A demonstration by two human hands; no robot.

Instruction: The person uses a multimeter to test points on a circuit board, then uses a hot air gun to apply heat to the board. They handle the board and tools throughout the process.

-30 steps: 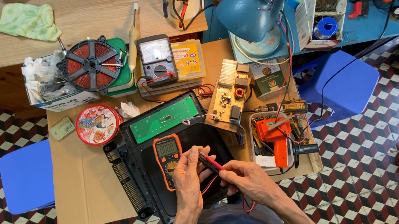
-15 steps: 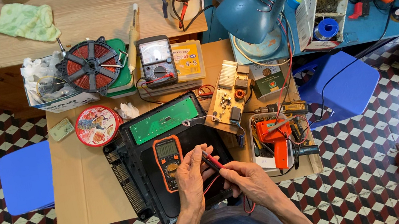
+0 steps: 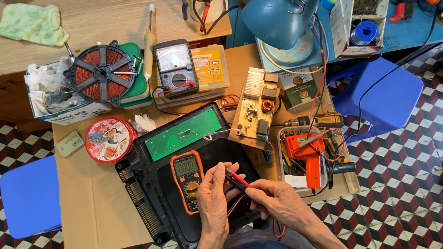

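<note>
The red test probe (image 3: 237,180) sits between both hands, just above the black casing (image 3: 148,204) that lies open on the cardboard sheet (image 3: 95,221) over the floor. The left hand (image 3: 213,198) has its grip pinched on the probe's tip end, fingers curled close, while the right hand (image 3: 281,201) closes around the handle end, its grip pressed onto the shaft. Right beside the left hand lies the orange meter (image 3: 188,173), resting inside the casing, and red leads (image 3: 234,206) loop under the wrists. The risk, as I judge it, is in those leads: a tug from either hand could drag the meter across the casing or snag the wire on the casing's edge. The green board (image 3: 182,133) and the bare circuit board (image 3: 257,108) lie close above, so a slipped tip could scrape them. Further right, the orange tool (image 3: 304,156) in its tray (image 3: 286,167) crowds the right elbow's path, and its wires could catch too.
</note>
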